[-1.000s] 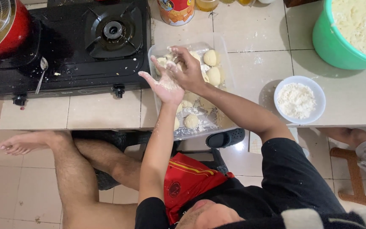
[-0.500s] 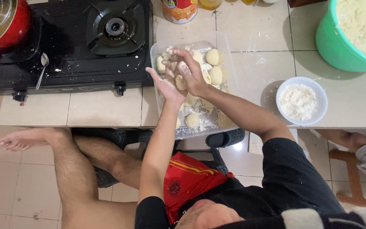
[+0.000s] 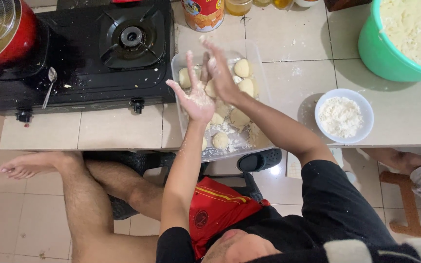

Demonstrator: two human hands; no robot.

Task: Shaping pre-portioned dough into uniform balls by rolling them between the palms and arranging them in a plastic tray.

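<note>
Left of the tray sits the stove. Over the tray, my left hand and right hand have parted since a moment ago: both open, floury, holding nothing. The pale, round dough balls lie in the tray. Right of it stands the flour bowl.

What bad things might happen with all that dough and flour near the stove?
The floury left hand and right hand are raised open above the clear tray of dough balls, so flour may scatter onto the tiles. The tray juts past the counter edge over the lap, so a bump might tip it. The red pot sits close on the black stove; if it is hot, an elbow swinging that way could get burned.
</note>
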